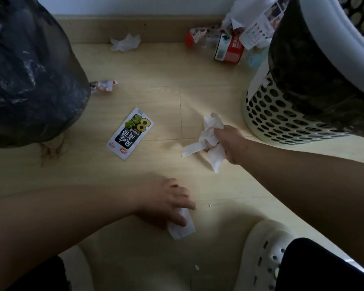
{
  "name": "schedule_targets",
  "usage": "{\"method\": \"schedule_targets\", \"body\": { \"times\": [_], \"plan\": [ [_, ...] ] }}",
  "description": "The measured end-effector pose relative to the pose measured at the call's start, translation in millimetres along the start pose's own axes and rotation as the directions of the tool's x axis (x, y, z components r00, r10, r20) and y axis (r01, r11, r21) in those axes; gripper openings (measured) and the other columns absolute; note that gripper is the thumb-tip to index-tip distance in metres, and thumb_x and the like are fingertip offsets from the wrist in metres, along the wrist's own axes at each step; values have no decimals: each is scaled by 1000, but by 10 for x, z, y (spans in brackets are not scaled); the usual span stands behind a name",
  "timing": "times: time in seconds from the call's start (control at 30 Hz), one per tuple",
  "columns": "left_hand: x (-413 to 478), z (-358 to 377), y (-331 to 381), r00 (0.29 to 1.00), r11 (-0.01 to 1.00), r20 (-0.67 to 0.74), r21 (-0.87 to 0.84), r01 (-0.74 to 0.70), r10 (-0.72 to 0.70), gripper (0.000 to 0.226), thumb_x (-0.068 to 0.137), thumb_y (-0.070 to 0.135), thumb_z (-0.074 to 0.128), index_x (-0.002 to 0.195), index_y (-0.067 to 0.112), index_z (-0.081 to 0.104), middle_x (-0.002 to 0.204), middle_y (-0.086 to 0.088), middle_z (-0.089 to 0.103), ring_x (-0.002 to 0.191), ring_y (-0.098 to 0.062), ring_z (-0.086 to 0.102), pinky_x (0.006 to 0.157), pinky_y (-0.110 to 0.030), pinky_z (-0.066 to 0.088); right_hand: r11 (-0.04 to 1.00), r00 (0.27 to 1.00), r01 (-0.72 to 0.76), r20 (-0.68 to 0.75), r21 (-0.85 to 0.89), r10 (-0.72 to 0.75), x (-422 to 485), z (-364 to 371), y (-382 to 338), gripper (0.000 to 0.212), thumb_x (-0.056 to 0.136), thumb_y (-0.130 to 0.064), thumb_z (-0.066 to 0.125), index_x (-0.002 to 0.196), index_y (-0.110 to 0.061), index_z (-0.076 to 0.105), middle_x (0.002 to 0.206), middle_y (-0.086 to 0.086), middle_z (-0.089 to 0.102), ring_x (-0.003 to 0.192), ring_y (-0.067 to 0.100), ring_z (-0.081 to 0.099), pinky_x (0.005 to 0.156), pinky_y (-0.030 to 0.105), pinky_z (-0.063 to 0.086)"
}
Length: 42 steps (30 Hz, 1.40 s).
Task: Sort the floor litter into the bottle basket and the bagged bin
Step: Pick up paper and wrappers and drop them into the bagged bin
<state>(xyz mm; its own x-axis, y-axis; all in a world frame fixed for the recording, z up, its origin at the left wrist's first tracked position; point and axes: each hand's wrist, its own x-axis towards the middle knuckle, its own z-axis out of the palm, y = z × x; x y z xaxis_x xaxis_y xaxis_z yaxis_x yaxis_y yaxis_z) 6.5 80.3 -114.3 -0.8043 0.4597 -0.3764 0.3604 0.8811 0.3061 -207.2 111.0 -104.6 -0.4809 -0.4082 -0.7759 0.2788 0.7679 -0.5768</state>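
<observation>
White tissue wad (208, 135) is held in the right hand (229, 141), fingers curled tight round it, loose tails hanging out. Position: just beside the perforated basket (282, 118), at its foot. Left hand (166, 202) is well away from the basket, toward the person. Its fingers are bent over a tissue scrap (182, 228) on the floor (198, 80); thumb hidden, grip looks partial.

Risks: a tail tears off, or the scrap slips out on lifting. Crushed bottle (225, 45) lies beyond the basket by the wall. The black liner suggests this basket is the bagged bin, so the bottle could be mis-sorted there.
</observation>
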Motion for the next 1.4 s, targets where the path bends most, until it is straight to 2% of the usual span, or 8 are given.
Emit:
{"method": "schedule_targets", "body": {
  "times": [0.23,0.37,0.47,0.57,0.77,0.9,1.2,1.4],
  "plan": [
    [84,16,-82,924,962,-268,-103,253,-272,11,71,23,59,82,24,55,84,2,64,69,-16,61,52,-21,47,1000,1000,-8,3,-13,8,-6,68,-22,30,87,-14,44,114,-12,56,116,16,61,109,36,58,97,51,47],
    [99,-120,-250,809,769,-75,-374,519,-583,20,96,22,38,107,12,51,112,-7,50,83,-23,50,62,-29,33,1000,1000,-17,10,-14,17,27,88,-27,34,88,-15,44,119,-10,56,116,17,61,108,36,58,97,50,47],
    [87,-255,-444,461,306,11,-735,605,-887,18,97,9,38,108,8,52,110,-11,50,73,-20,52,61,-27,37,999,1000,-13,-3,32,13,59,109,-53,31,86,-16,47,115,-11,57,113,15,62,105,35,59,97,50,47],
    [110,-365,-656,196,-170,260,-908,383,-946,21,90,-3,40,98,13,51,87,-9,53,61,-18,51,54,-25,40,996,999,-7,-53,88,12,64,137,-148,30,89,-18,46,116,-15,56,115,13,61,105,33,58,96,49,48],
    [197,-705,-622,279,-694,638,-693,-197,-717,26,95,0,39,82,20,48,77,-6,41,60,-21,46,56,-29,46,922,997,26,-79,387,6,66,275,-449,31,94,-15,46,124,-14,52,114,10,61,101,25,60,94,40,50],
    [203,-897,-674,378,-618,491,-663,-423,-785,21,99,17,42,116,14,55,115,-15,57,98,-32,61,86,-42,50,881,1000,5,10,474,-11,-37,541,-565,19,94,-10,45,108,-13,57,109,13,65,102,27,63,96,40,49],
    [22,-928,-788,380,-522,386,-765,-376,-840,29,87,-6,51,108,11,61,82,-7,63,63,-13,60,53,-23,47,924,989,-22,143,381,-35,-236,735,-596,16,94,-12,45,101,-16,59,93,6,61,85,22,60,78,34,51],
    [-331,-1165,-882,140,-361,333,-856,-370,-932,19,86,-3,57,86,15,62,83,-8,65,74,-21,63,68,-29,52,883,941,121,232,454,-248,-373,824,-889,24,92,-1,46,113,1,58,96,17,61,78,25,59,69,29,52]
  ]
}}
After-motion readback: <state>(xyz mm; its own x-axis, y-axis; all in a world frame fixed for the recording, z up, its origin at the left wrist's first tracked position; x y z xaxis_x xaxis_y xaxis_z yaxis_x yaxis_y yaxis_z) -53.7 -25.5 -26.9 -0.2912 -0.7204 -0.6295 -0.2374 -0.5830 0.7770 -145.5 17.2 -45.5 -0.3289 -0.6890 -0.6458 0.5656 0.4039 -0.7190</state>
